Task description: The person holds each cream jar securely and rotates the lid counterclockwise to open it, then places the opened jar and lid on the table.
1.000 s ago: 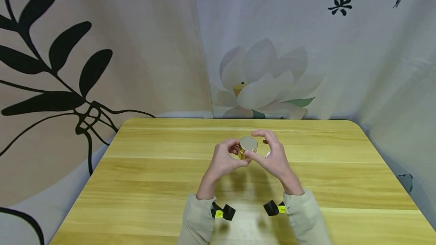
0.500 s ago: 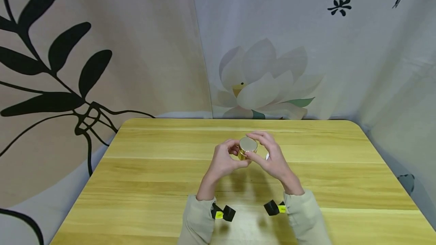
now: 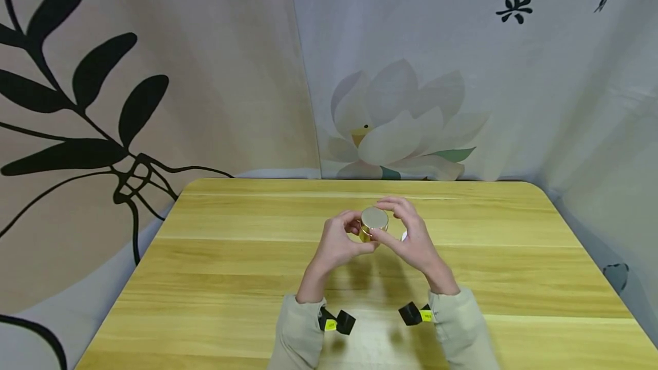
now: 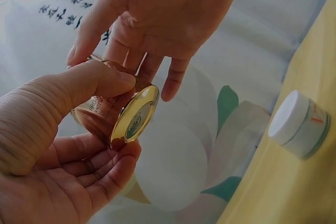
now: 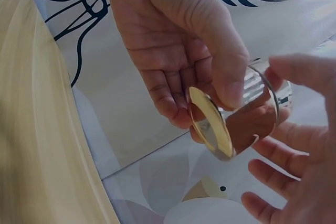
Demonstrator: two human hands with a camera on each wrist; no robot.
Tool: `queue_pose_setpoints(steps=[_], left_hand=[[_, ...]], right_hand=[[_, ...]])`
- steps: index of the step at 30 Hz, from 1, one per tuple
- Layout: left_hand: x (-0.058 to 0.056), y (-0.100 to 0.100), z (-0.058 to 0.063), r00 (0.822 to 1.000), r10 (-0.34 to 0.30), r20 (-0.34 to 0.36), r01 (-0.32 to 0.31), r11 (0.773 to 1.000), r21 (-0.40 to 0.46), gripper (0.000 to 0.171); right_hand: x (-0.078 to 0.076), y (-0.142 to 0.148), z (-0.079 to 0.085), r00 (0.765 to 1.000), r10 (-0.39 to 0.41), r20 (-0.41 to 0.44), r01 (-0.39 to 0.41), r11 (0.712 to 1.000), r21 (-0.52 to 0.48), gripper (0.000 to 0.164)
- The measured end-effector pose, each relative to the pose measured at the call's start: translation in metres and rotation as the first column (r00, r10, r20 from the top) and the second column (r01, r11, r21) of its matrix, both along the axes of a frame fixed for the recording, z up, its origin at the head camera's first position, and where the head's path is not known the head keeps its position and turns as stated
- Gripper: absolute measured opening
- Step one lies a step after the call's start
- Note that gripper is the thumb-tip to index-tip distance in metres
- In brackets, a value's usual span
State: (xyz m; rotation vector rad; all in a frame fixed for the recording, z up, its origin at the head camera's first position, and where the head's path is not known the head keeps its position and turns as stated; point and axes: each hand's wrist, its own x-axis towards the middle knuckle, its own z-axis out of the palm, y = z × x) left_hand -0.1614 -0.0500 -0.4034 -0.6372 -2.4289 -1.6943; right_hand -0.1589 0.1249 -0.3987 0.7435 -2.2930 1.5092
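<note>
A shiny gold cream jar (image 3: pixel 374 219) with a flat round lid is held up between both hands over the table. My left hand (image 3: pixel 339 238) grips its side, thumb on the printed wall and fingers beneath, plain in the left wrist view. There the gold base ring (image 4: pixel 135 116) with its label faces the camera. My right hand (image 3: pixel 411 240) has its thumb and fingertips around the lid end from the opposite side. In the right wrist view, the right fingers (image 5: pixel 296 72) curve about that end, while the left thumb (image 5: pixel 231 82) presses the jar's wall.
A white jar (image 4: pixel 300 124) with orange lettering stands on the wooden table (image 3: pixel 231 278); my right hand mostly hides it in the head view. Behind the table hangs a curtain (image 3: pixel 247 73) printed with leaves and a lotus.
My right index and other fingers have come in from apart to the lid's far rim, then shifted slightly along it. The left hand and the jar have stayed in place.
</note>
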Motion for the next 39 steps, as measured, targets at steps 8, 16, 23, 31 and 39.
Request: queue_pose_setpoints(steps=[8, 16, 23, 31, 39], left_hand=[[0.0002, 0.0004, 0.0007, 1.000, -0.007, 0.014, 0.006, 1.000, 0.016, 0.037], [0.0009, -0.0001, 0.0012, 1.000, -0.004, 0.008, 0.004, 1.000, 0.006, 0.037], [0.0004, -0.0006, 0.0012, 1.000, -0.007, 0.002, 0.007, 1.000, 0.007, 0.035], [-0.0004, -0.0005, 0.0011, 1.000, -0.006, 0.019, 0.005, 1.000, 0.009, 0.036], [0.0004, -0.0021, -0.0020, 0.999, -0.011, 0.047, 0.009, 1.000, 0.024, 0.039]], right_hand=[[-0.0003, -0.0013, -0.0014, 1.000, -0.023, 0.015, 0.022, 0.999, 0.033, 0.049], [0.0002, -0.0021, -0.0006, 0.999, -0.023, 0.032, 0.023, 1.000, 0.002, 0.042], [-0.0006, -0.0014, -0.0015, 1.000, 0.023, -0.007, -0.023, 1.000, 0.004, 0.046], [-0.0007, -0.0029, -0.0023, 1.000, -0.009, 0.018, 0.009, 1.000, 0.003, 0.047], [0.0001, -0.0047, -0.0030, 1.000, -0.019, 0.021, 0.019, 1.000, -0.010, 0.046]])
